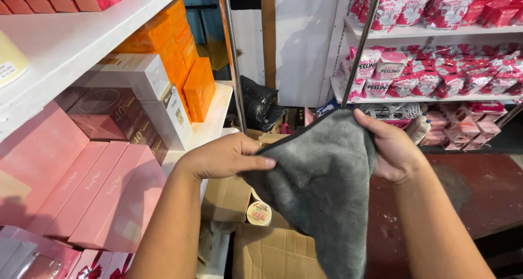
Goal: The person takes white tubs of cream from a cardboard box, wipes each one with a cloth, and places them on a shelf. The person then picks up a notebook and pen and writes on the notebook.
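Between two shelving units, at chest height, your hands hold a grey cloth (321, 186) stretched between them. Left hand (226, 156): fingers closed, thumb and forefinger pinching the cloth's left edge. Right hand (395, 148): fingers curled shut around the cloth's upper right corner, thumb lying along the top hem. The cloth is soft, plush, dark-trimmed along the top edge; its free end hangs down loose below both hands, touching nothing that you can see.

Directly beneath the cloth: an open cardboard box (272, 249) with a small round jar (259, 213) with a pale lid lying in it, just left of the hanging fabric.

To your left: white shelf (71, 39) carrying pink flat boxes (103, 197) stacked low, maroon boxes (111, 115) above them, a white carton (150, 83) and orange boxes (182, 61) further back.

To your right: a shelf rack (430, 31) filled with pink and white sachets (436, 77). Below it, a dark red floor (479, 186). A black bag (259, 102) lies behind, near the wall.
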